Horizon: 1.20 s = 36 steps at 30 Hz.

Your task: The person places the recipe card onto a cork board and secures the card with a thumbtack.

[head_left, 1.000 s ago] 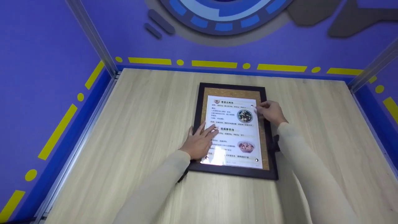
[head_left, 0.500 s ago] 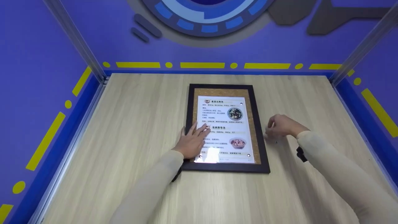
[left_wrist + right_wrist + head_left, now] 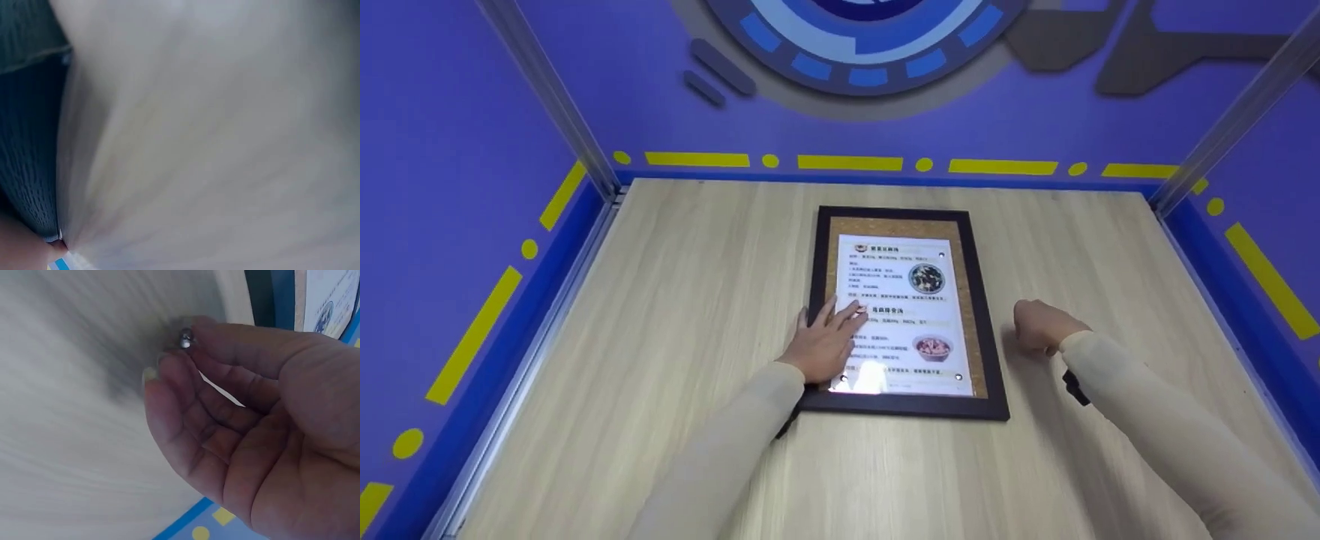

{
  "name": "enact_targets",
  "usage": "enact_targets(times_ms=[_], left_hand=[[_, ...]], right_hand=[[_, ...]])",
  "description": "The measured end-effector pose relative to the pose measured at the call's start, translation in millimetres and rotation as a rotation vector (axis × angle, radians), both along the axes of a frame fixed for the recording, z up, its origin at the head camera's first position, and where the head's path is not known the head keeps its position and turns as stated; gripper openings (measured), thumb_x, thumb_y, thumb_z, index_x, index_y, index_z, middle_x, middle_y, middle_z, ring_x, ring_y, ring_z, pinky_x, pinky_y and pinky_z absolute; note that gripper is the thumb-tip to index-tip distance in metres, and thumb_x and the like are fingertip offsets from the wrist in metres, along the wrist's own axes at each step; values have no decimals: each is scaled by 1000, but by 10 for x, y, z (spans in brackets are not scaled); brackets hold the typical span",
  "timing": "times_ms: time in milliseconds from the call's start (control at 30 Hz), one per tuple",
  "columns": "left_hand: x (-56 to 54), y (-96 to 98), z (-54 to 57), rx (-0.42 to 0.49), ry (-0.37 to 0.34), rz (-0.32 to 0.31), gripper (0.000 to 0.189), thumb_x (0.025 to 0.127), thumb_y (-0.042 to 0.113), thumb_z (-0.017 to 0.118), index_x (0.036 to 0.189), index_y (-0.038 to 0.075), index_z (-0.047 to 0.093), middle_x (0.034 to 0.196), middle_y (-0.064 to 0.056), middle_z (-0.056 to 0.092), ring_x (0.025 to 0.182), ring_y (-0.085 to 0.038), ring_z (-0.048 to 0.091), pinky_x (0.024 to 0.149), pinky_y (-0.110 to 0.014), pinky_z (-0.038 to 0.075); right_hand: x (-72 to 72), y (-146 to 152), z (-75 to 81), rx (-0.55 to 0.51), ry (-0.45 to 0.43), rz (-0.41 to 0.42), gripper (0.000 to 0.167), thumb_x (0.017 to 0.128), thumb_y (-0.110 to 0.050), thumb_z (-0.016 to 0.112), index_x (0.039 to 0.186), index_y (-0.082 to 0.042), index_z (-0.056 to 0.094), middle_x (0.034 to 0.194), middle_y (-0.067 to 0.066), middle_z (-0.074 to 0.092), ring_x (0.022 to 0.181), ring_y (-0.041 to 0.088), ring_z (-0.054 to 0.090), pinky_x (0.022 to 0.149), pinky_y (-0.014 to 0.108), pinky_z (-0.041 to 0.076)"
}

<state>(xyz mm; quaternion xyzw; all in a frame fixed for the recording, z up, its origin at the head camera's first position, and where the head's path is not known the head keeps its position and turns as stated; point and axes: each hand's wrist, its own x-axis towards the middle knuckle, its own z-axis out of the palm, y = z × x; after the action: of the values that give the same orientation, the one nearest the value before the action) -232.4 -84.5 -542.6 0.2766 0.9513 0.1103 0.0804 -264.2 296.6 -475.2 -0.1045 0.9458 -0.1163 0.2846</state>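
A printed recipe sheet (image 3: 900, 281) lies on the corkboard (image 3: 896, 226), which has a black frame (image 3: 988, 330). My left hand (image 3: 821, 346) rests on the sheet's left side with fingers spread. Silver pushpins show at the sheet's top right (image 3: 941, 255), bottom right (image 3: 958, 376) and bottom left (image 3: 844, 379). Right of the board, close above the table, my right hand (image 3: 1044, 327) pinches a small silver pushpin (image 3: 187, 338) between thumb and fingertips; in the head view the hand hides it. Dark frame edge and pale blurred surface fill the left wrist view.
The wooden table (image 3: 712, 300) extends on both sides of the board. Blue printed panels (image 3: 780, 127) close it in at the back, left and right, with metal posts (image 3: 559, 105) at the corners.
My right hand has left the sheet's upper right edge and come down to the table right of the board, where it has picked up a pushpin. The left hand stays on the sheet.
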Motion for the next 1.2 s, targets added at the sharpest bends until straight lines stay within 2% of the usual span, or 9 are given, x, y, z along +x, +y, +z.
enact_targets(times_ms=[267,433,633,900,1067,1200], left_hand=[[-1,35,0,-7,-3,0,52,108,32,28,160,26,21,165,6,12,151,-30,-1,110,-71,8],[-5,40,-35,7,-2,-4,52,108,31,28,160,26,22,165,6,12,151,-31,-1,110,-71,9],[-9,20,-45,10,-10,0,52,108,32,29,160,27,22,165,6,11,151,-30,-2,110,-72,8],[-5,12,-50,-12,-9,9,52,108,33,28,160,27,20,165,7,10,151,-29,-3,110,-71,8],[8,20,-18,-16,-9,10,52,108,33,28,160,28,21,165,7,10,151,-29,-2,111,-70,8],[8,12,5,-17,-8,15,52,108,33,28,160,28,21,165,7,11,151,-29,-2,110,-70,9]], right_hand=[[-8,-62,-29,31,-7,-7,29,75,15,50,58,-8,47,55,4,49,47,15,49,42,29,52],[-20,-72,-23,-2,-29,-17,32,75,13,51,56,-12,45,51,0,45,45,12,47,42,27,50],[-69,-100,2,-39,-27,-27,29,73,10,51,54,-11,49,48,-2,46,44,13,46,41,26,47],[-131,-164,16,-113,-9,-50,25,76,7,47,56,-7,52,50,0,49,47,15,52,44,30,53],[-160,-174,6,-119,-9,-62,15,77,3,47,69,-1,60,58,3,52,52,17,53,47,32,54],[-204,-187,26,-153,-34,-73,25,81,2,49,95,12,68,71,9,59,62,19,58,52,34,57]])
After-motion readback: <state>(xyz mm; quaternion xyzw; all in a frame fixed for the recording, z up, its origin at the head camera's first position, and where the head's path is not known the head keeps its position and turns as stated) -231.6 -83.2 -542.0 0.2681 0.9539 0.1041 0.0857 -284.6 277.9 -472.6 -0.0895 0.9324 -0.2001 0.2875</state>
